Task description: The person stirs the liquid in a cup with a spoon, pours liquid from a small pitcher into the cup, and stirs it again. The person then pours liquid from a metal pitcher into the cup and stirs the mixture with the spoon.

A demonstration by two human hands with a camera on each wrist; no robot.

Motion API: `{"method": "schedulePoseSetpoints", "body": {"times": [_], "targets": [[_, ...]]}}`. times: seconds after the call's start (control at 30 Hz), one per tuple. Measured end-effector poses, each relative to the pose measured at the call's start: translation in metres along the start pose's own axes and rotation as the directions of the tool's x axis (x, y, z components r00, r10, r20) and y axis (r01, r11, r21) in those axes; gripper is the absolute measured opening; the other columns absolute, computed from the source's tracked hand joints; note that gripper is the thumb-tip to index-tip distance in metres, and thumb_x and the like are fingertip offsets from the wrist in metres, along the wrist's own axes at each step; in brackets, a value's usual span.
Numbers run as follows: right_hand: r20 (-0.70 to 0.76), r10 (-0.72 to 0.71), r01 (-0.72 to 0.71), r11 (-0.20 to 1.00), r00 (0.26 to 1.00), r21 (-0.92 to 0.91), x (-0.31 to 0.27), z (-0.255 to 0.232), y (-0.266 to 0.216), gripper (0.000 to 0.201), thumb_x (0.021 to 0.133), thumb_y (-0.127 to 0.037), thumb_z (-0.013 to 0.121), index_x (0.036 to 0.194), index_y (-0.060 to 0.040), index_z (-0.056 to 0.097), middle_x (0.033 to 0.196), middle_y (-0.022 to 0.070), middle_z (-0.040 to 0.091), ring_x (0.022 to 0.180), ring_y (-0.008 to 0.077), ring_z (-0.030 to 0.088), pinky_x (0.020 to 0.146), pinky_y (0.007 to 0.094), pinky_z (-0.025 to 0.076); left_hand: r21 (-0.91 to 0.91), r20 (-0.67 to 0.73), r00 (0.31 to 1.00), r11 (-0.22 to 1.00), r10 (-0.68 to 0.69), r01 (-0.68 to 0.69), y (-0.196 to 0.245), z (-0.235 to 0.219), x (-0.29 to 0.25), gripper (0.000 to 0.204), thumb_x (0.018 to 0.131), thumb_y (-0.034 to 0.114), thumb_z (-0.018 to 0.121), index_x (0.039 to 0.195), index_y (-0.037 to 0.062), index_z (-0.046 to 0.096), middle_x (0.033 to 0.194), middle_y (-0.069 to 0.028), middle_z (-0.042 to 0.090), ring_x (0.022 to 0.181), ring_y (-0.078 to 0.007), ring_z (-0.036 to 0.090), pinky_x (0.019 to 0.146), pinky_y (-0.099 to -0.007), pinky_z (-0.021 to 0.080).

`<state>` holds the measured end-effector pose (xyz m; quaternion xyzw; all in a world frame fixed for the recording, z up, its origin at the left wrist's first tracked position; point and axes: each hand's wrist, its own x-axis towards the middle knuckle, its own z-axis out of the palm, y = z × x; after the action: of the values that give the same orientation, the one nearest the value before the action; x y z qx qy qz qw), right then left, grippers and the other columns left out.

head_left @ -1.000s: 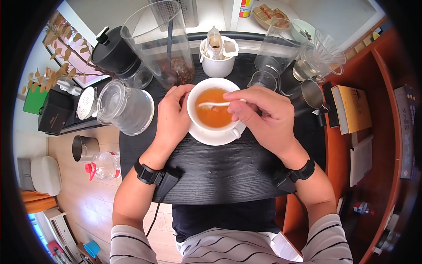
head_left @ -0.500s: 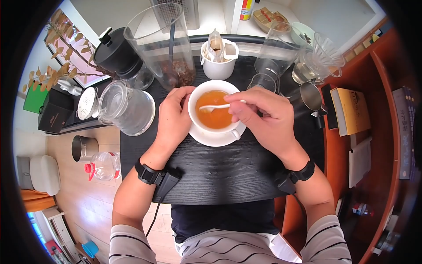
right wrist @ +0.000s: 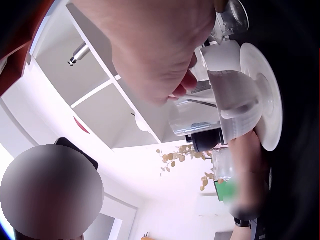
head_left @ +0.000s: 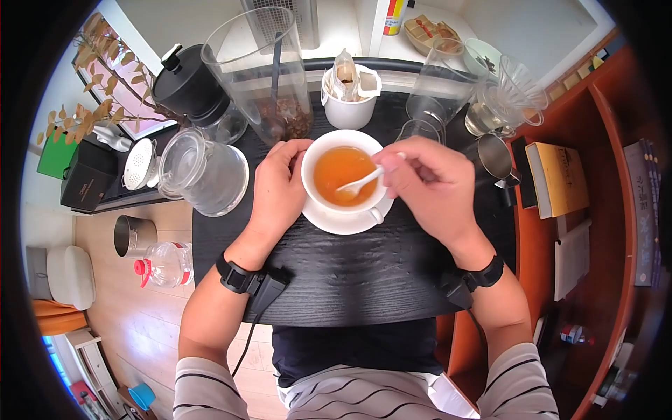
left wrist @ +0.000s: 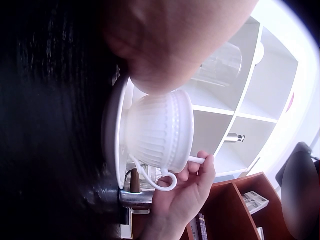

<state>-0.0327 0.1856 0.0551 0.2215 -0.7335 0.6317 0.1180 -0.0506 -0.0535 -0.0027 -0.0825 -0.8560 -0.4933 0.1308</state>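
Observation:
A white cup [head_left: 308, 162] of amber liquid [head_left: 339, 168] stands on a white saucer [head_left: 329, 224] in the head view. My right hand [head_left: 434, 185] pinches the handle of a white spoon [head_left: 365, 182] between thumb and fingers at the cup's right rim. The spoon slants left, its bowl down in the liquid. On the other side, my left hand [head_left: 276, 185] rests against the cup's left wall with relaxed fingers. In the left wrist view the cup's ribbed wall [left wrist: 155, 130] and looped handle [left wrist: 170, 181] show, the spoon handle [left wrist: 196, 159] rising past the rim.
Behind the cup sits a white mug [head_left: 348, 112] with a drip bag. A lidded glass jug [head_left: 210, 175], black grinder [head_left: 185, 84] and tall glass container of beans [head_left: 280, 105] stand left. Glassware [head_left: 430, 105] and a metal pitcher [head_left: 495, 157] stand right, beside a bookshelf [head_left: 609, 175].
My right hand has drawn slightly right, and the spoon has swung from lying nearly level across the cup to a steeper slant, its bowl lower and further right. The left hand stays against the cup.

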Motion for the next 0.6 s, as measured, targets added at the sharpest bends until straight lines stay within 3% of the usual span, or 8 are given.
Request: {"method": "schedulePoseSetpoints", "body": {"times": [0.03,0.17,0.27,0.33,0.5,0.57,0.6], "targets": [[0.080,-0.013,0.013,1.000,0.997,-0.002,-0.0004,0.0013,0.0011,0.010,0.100,-0.005,0.076,0.108,-0.0001,0.080,0.086,0.0020,0.074,0.068,0.0036,0.061,0.058,0.0214,0.045,-0.002,0.000,1.000,1.000,-0.002,0.002,-0.0007,0.0003,0.0000,0.020,0.103,0.007,0.065,0.118,-0.0010,0.075,0.093,-0.0135,0.069,0.077,-0.0226,0.068,0.076,-0.0334,0.055],[0.092,-0.128,0.137,0.985,0.988,-0.106,0.0031,0.0025,0.0005,0.013,0.099,-0.007,0.077,0.110,-0.0007,0.080,0.087,0.0026,0.075,0.067,0.0047,0.061,0.057,0.0232,0.045,-0.005,-0.007,1.000,1.000,0.005,-0.005,-0.0022,0.0008,0.0001,0.020,0.103,0.007,0.064,0.118,-0.0010,0.075,0.093,-0.0137,0.069,0.077,-0.0232,0.068,0.076,-0.0340,0.055],[0.011,-0.140,0.140,0.977,0.990,-0.160,0.0057,-0.0015,0.0018,0.011,0.100,-0.005,0.076,0.109,0.0003,0.080,0.087,0.0033,0.074,0.068,0.0048,0.062,0.057,0.0225,0.044,-0.018,-0.005,1.000,1.000,-0.001,0.001,-0.0035,0.0014,0.0004,0.020,0.104,0.007,0.064,0.118,-0.0012,0.074,0.094,-0.0141,0.070,0.077,-0.0235,0.068,0.076,-0.0343,0.055],[-0.132,-0.144,0.128,0.984,0.981,-0.125,0.0065,-0.0024,0.0012,0.009,0.100,-0.002,0.075,0.108,0.0018,0.079,0.088,0.0033,0.072,0.071,0.0041,0.061,0.058,0.0210,0.044,-0.021,-0.007,1.000,1.000,-0.007,0.007,-0.0026,0.0015,0.0002,0.020,0.104,0.007,0.063,0.118,-0.0012,0.074,0.094,-0.0143,0.070,0.077,-0.0237,0.068,0.076,-0.0343,0.055],[-0.154,-0.083,0.071,0.994,0.985,-0.080,0.0019,-0.0057,-0.0007,0.007,0.101,-0.002,0.074,0.106,0.0022,0.077,0.088,0.0005,0.071,0.072,0.0017,0.061,0.059,0.0194,0.044,-0.027,-0.008,1.000,1.000,-0.011,0.010,-0.0034,0.0013,0.0001,0.020,0.104,0.007,0.063,0.118,-0.0013,0.074,0.094,-0.0148,0.069,0.077,-0.0239,0.068,0.076,-0.0345,0.055],[-0.010,0.015,-0.015,1.000,1.000,-0.003,-0.0006,-0.0048,0.0002,0.009,0.100,-0.003,0.076,0.107,0.0007,0.078,0.086,0.0009,0.072,0.069,0.0021,0.060,0.058,0.0205,0.045,-0.016,-0.011,1.000,1.000,-0.010,0.010,-0.0028,0.0011,-0.0001,0.019,0.104,0.007,0.063,0.117,-0.0012,0.074,0.094,-0.0148,0.069,0.077,-0.0240,0.068,0.076,-0.0346,0.055],[-0.010,0.015,-0.015,1.000,1.000,-0.003,-0.0013,-0.0026,0.0004,0.009,0.100,-0.003,0.076,0.107,0.0007,0.078,0.086,0.0009,0.072,0.069,0.0021,0.060,0.058,0.0205,0.045,-0.016,-0.011,1.000,1.000,-0.010,0.009,-0.0034,0.0014,-0.0002,0.019,0.104,0.007,0.063,0.117,-0.0012,0.074,0.094,-0.0148,0.069,0.077,-0.0240,0.068,0.076,-0.0346,0.055]]}}
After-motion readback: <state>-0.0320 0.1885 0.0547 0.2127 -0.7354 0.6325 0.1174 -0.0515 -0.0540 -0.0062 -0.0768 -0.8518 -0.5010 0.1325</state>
